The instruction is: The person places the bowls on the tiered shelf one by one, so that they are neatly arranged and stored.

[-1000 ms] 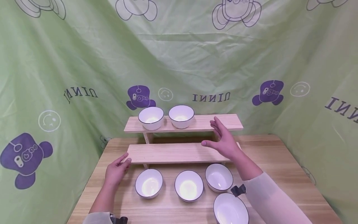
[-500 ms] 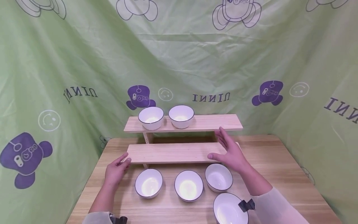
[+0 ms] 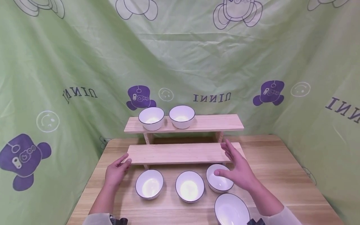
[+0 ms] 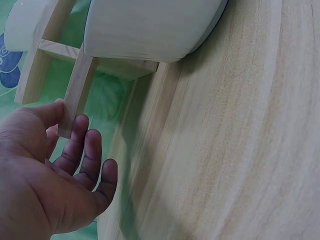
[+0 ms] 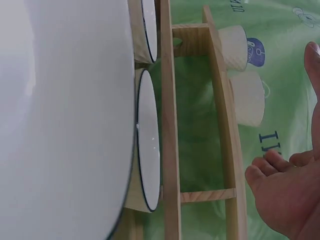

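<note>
My left hand (image 3: pixel 116 173) pinches the left end of the lower board of a two-step wooden shelf (image 3: pixel 174 153); the left wrist view shows the thumb on one face of the board (image 4: pixel 75 100) and fingers at the other. My right hand (image 3: pixel 239 170) holds nothing, its thumb and fingers spread, and in the head view it overlaps a white dark-rimmed bowl (image 3: pixel 216 182) in front of the shelf. Nearer me stands another such bowl (image 3: pixel 232 209). Two similar bowls, one left (image 3: pixel 149 184) and one in the middle (image 3: pixel 190 186), stand on the table.
On the upper board (image 3: pixel 216 122) two white bowls sit side by side, one left (image 3: pixel 152 122) and one right (image 3: pixel 182 120). The wood-grain table (image 3: pixel 281 175) ends at a green patterned cloth (image 3: pixel 180 62) behind and at both sides.
From beside the upper board, my right hand has come down and toward me, over the front right bowls. My left hand has kept its place on the shelf end.
</note>
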Demonstrator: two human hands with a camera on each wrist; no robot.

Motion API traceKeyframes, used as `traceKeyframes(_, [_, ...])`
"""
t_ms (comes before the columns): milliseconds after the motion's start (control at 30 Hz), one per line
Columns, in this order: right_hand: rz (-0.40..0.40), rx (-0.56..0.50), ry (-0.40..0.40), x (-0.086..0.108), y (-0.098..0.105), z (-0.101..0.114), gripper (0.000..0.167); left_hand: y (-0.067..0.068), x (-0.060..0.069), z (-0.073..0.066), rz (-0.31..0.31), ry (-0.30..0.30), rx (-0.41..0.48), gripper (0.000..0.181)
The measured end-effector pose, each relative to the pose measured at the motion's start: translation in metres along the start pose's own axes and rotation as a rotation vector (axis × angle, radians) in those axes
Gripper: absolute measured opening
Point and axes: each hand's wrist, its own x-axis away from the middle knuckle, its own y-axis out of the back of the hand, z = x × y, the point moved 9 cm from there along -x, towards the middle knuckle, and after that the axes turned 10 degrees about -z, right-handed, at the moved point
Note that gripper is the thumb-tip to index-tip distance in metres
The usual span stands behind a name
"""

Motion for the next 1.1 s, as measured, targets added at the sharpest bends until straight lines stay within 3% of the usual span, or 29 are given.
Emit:
traceKeyframes(867, [-0.086,0.146,-0.007,0.091,0.015,-0.014,0.13,0.001,-0.004,0.004,-0.004,-0.003,-0.005,0.063])
traceKeyframes(1100, [-0.135,0.22,0.042,0.11,0.019,-0.017,0.133,0.001,-0.004,0.002,-0.005,-0.002,-0.006,0.062])
